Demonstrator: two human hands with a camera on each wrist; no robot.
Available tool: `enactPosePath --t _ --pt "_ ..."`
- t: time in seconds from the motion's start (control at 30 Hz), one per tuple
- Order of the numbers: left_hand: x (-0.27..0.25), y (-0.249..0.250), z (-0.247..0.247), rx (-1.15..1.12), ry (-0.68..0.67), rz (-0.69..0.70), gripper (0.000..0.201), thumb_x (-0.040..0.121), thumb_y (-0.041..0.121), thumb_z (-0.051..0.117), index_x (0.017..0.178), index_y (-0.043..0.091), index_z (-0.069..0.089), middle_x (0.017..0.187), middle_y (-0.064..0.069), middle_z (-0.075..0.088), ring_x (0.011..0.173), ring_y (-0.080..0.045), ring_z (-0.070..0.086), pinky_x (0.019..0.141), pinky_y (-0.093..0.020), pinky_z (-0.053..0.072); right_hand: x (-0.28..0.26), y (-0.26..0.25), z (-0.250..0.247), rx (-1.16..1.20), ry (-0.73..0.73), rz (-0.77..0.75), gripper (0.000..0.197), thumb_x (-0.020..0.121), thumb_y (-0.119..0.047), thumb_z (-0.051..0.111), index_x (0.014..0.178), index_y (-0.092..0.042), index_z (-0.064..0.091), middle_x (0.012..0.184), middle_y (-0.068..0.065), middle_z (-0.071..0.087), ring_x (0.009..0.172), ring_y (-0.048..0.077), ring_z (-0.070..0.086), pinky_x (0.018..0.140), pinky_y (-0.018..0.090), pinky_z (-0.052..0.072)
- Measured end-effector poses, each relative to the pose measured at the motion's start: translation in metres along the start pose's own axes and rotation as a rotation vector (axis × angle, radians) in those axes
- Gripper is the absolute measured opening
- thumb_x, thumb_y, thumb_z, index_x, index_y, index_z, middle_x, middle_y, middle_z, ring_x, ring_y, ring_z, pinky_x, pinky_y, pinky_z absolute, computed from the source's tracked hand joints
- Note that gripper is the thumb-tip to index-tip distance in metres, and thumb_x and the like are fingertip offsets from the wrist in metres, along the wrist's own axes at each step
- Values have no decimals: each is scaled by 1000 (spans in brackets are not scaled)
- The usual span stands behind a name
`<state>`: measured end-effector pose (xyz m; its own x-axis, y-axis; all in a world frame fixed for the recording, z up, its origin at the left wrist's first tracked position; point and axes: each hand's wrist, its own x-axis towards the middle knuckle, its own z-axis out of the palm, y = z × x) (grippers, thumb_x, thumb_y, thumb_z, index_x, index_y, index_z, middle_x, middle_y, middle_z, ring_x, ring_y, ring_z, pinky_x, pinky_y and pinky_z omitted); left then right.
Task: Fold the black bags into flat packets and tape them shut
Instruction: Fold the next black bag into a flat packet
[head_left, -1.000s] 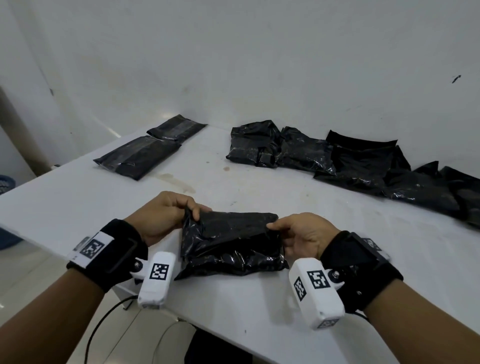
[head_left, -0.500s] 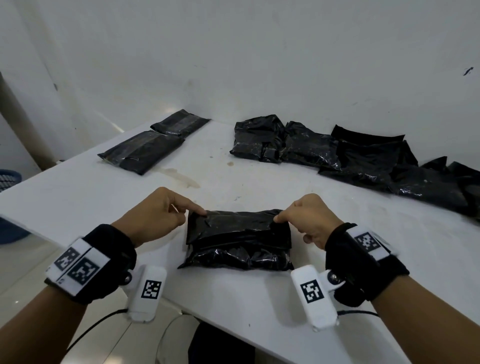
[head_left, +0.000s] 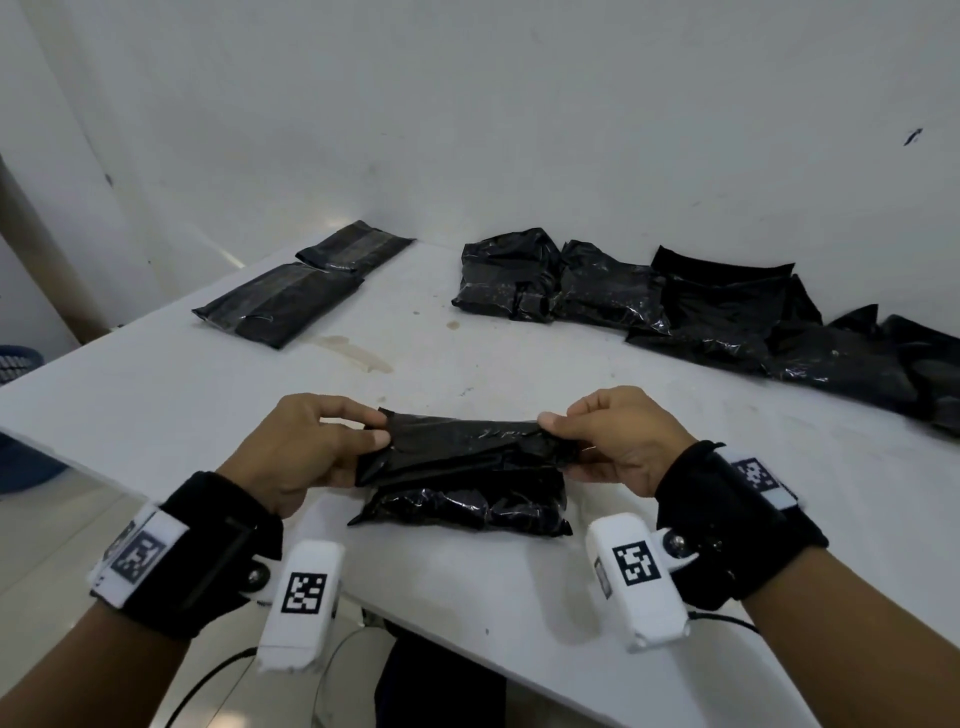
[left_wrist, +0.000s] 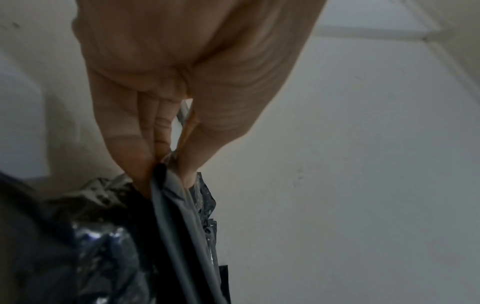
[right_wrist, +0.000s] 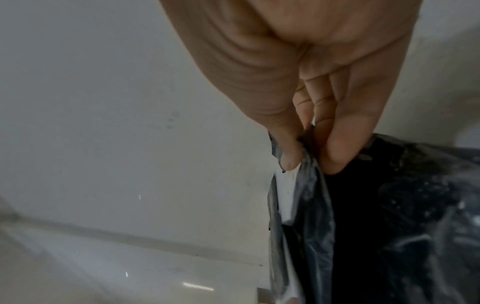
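Bag (head_left: 462, 478) lies on the table (head_left: 649, 519) at its near edge, its upper flap lifted. The left hand (head_left: 306, 452) pinches the flap's left corner and the right hand (head_left: 618, 441) pinches its right corner, thumb against fingers. Two flat packets (head_left: 311, 286) lie at the table's far left, a heap of bags (head_left: 701, 312) at its far right.

Open counter (head_left: 156, 395) lies to the left of the left hand (head_left: 306, 457) and right of the right hand (head_left: 628, 441). Farther back, two flat packets (head_left: 291, 301) block the left side, and a row of crumpled black bags (head_left: 701, 312) lines the wall on the right.
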<state>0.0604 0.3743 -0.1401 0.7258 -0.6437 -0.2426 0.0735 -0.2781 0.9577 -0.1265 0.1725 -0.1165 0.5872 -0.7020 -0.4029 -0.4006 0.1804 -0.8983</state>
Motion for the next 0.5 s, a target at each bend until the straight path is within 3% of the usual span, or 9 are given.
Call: enactPosePath --t 0.07,0.13,0.2,0.3,0.5 --pt "-4 -2 -2 -46 -6 -28 17 83 -9 67 98 -2 67 58 -7 65 43 -11 57 42 -26 54 -1 4 -5 113 -50 20 33 76 -4 81 95 -8 55 90 17 67 60 19 68 48 26 56" --pt "-7 -4 -5 -91 -21 -48 22 81 -13 67 101 -3 66 72 -17 68 52 -17 65 54 -33 61 -2 8 -9 125 -91 40 37 70 -1 82 97 -8 57 90 16 70 68 22 68 55 27 58" --pt "-9 -5 -7 -110 -32 -52 24 80 -15 66 101 -4 66 79 -23 68 57 -22 67 54 -32 60 -4 13 -12 71 -99 51 36 71 4 80 98 -8 59 85 14 71 63 21 67 51 26 56" --pt "-11 -8 -9 -108 -33 -39 26 78 -16 67 101 -4 66 73 -20 68 55 -21 67 49 -26 55 -9 20 -14 44 -78 46 35 74 13 76 102 -3 60 79 18 71 57 24 69 45 26 54" --pt "-10 -16 -10 -18 -30 -15 28 75 -11 73 101 -4 68 70 -20 68 55 -23 64 48 -28 54 -11 30 -16 -51 -68 -35 40 74 17 74 107 2 56 80 26 67 59 35 68 50 32 58"
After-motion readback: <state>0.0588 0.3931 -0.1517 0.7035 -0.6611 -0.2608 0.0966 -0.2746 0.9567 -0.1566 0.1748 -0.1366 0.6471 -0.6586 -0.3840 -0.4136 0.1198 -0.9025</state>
